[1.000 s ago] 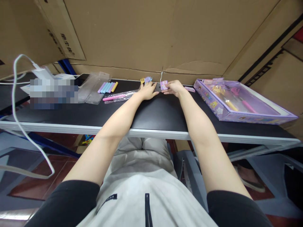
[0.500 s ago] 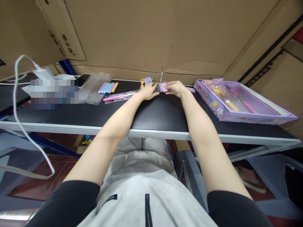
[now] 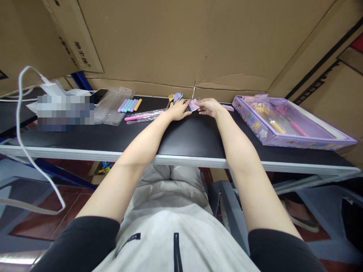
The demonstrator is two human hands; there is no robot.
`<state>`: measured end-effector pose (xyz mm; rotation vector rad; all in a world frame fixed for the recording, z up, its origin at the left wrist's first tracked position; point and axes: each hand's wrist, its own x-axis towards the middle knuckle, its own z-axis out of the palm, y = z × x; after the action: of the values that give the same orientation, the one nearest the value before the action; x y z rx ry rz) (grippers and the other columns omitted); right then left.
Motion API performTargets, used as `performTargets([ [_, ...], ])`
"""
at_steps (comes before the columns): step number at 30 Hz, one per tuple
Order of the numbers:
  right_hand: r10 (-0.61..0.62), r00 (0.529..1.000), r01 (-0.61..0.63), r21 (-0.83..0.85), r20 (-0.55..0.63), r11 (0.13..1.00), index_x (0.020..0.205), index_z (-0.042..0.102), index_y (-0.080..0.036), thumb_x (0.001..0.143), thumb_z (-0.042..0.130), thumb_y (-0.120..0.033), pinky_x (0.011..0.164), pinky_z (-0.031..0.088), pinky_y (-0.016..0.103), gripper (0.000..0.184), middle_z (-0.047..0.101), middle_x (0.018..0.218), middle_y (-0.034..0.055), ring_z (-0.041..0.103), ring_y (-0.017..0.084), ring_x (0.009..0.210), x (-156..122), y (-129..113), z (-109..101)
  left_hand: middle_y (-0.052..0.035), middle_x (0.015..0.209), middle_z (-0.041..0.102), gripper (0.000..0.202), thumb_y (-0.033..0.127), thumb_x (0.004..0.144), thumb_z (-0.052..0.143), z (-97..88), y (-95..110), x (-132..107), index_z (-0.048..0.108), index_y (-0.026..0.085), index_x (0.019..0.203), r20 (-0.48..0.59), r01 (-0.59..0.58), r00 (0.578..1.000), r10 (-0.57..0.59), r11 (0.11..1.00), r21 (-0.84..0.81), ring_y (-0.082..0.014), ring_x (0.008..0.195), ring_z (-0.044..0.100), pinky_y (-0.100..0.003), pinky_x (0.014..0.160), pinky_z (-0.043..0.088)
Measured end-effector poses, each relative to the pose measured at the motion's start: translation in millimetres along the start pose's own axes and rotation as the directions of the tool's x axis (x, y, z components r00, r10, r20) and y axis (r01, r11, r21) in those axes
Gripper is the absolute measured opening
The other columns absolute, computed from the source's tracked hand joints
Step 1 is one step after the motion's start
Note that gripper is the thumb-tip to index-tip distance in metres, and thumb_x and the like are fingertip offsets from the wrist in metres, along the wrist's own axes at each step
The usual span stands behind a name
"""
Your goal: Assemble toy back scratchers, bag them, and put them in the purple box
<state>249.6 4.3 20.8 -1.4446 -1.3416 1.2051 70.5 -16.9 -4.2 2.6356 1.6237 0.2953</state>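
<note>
My left hand [image 3: 179, 110] lies on a clear plastic sleeve with its fingers stretched out; the sleeve holds a pink stick [image 3: 138, 117]. Just beyond its fingertips are small claw-shaped heads, one yellow [image 3: 170, 97] and others purple and blue [image 3: 177, 96]. My right hand [image 3: 210, 107] pinches the edge of a small purple printed card [image 3: 194, 105], which reaches over to the fingers of the left hand. Whether the card is joined to the sleeve, I cannot tell. Another purple strip [image 3: 228, 108] lies just right of the right wrist.
On the right stands a purple window box [image 3: 283, 124] showing yellow and pink claw sticks. To the left lie several pastel tubes [image 3: 129, 105], clear bags [image 3: 113, 107], a phone [image 3: 99, 95] and a white cable [image 3: 19, 113]. Cardboard [image 3: 181, 45] walls the black table [image 3: 193, 139].
The purple card has tilted and shifted slightly left, towards my left hand. My left hand has barely moved; my right hand still pinches the card.
</note>
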Motion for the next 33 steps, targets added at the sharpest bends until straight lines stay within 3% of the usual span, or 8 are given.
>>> performTargets([
  [5, 0.031, 0.999, -0.031, 0.032, 0.015, 0.999, 0.079, 0.062, -0.014, 0.106, 0.055, -0.006, 0.07, 0.052, 0.026, 0.029, 0.06, 0.063, -0.001, 0.054, 0.008, 0.054, -6.8, -4.1, 1.6, -0.0246, 0.174, 0.034, 0.075, 0.043, 0.107, 0.045, -1.5, 1.3, -1.1, 0.024, 0.017, 0.174, 0.009, 0.011, 1.0, -0.011, 1.0, 0.003, -0.0347, 0.164, 0.032, -0.058, 0.131, 0.028],
  [12, -0.016, 1.0, 0.016, -0.016, -0.009, 1.0, 0.078, 0.064, -0.013, 0.103, 0.06, -0.005, 0.06, 0.046, 0.024, 0.026, 0.059, 0.06, -0.0023, 0.051, 0.007, 0.051, -1.7, -1.0, 6.3, -0.0234, 0.175, 0.033, 0.077, 0.042, 0.107, 0.045, -1.1, 2.0, -2.4, 0.021, 0.015, 0.175, 0.006, 0.005, 1.0, -0.005, 1.0, 0.011, -0.0362, 0.164, 0.03, -0.056, 0.131, 0.028],
  [20, -0.062, 0.994, 0.054, -0.088, -0.087, 0.995, 0.075, 0.058, -0.017, 0.1, 0.062, -0.006, 0.055, 0.048, 0.021, 0.028, 0.055, 0.057, -0.0017, 0.051, 0.009, 0.053, 0.2, 1.0, 13.1, -0.0235, 0.176, 0.034, 0.076, 0.042, 0.107, 0.045, 0.5, 0.5, 0.4, 0.022, 0.017, 0.175, -0.003, 0.011, 1.0, -0.011, 1.0, 0.004, -0.0357, 0.164, 0.032, -0.057, 0.131, 0.029],
  [24, -0.054, 0.995, 0.05, -0.055, -0.08, 0.997, 0.084, 0.057, -0.019, 0.106, 0.062, -0.018, 0.053, 0.049, 0.018, 0.023, 0.058, 0.061, -0.0011, 0.055, 0.009, 0.053, -3.0, -3.6, 11.9, -0.0247, 0.175, 0.034, 0.077, 0.041, 0.107, 0.045, 0.6, 0.4, 1.0, 0.021, 0.014, 0.175, -0.002, 0.017, 1.0, -0.017, 1.0, -0.002, -0.0363, 0.163, 0.032, -0.058, 0.131, 0.029],
  [28, -0.013, 0.997, 0.013, 0.006, -0.071, 1.0, 0.085, 0.056, -0.019, 0.114, 0.046, -0.035, 0.052, 0.049, 0.019, 0.035, 0.056, 0.062, -0.0006, 0.056, 0.01, 0.049, -5.2, -7.9, 8.9, -0.0261, 0.175, 0.033, 0.078, 0.041, 0.108, 0.046, 1.2, 0.3, 2.1, 0.02, 0.011, 0.175, 0.001, 0.02, 1.0, -0.02, 1.0, -0.005, -0.0376, 0.164, 0.031, -0.058, 0.13, 0.03],
  [30, -0.006, 0.998, 0.007, 0.025, -0.055, 1.0, 0.082, 0.055, -0.018, 0.116, 0.041, -0.029, 0.052, 0.049, 0.02, 0.038, 0.056, 0.062, -0.0007, 0.055, 0.01, 0.047, -4.5, -7.8, 7.8, -0.0261, 0.175, 0.034, 0.079, 0.04, 0.108, 0.047, 1.8, 0.0, 3.0, 0.02, 0.011, 0.175, -0.002, 0.025, 1.0, -0.025, 1.0, -0.007, -0.0378, 0.164, 0.031, -0.058, 0.13, 0.03],
  [33, -0.026, 0.999, 0.026, 0.012, -0.024, 1.0, 0.078, 0.056, -0.016, 0.111, 0.048, -0.012, 0.053, 0.051, 0.02, 0.034, 0.057, 0.06, -0.001, 0.056, 0.009, 0.047, -2.3, -5.3, 7.8, -0.0262, 0.176, 0.031, 0.08, 0.04, 0.107, 0.047, 3.0, -1.3, 4.7, 0.018, 0.011, 0.175, -0.003, 0.028, 1.0, -0.028, 0.999, -0.018, -0.0376, 0.165, 0.029, -0.058, 0.131, 0.029],
])
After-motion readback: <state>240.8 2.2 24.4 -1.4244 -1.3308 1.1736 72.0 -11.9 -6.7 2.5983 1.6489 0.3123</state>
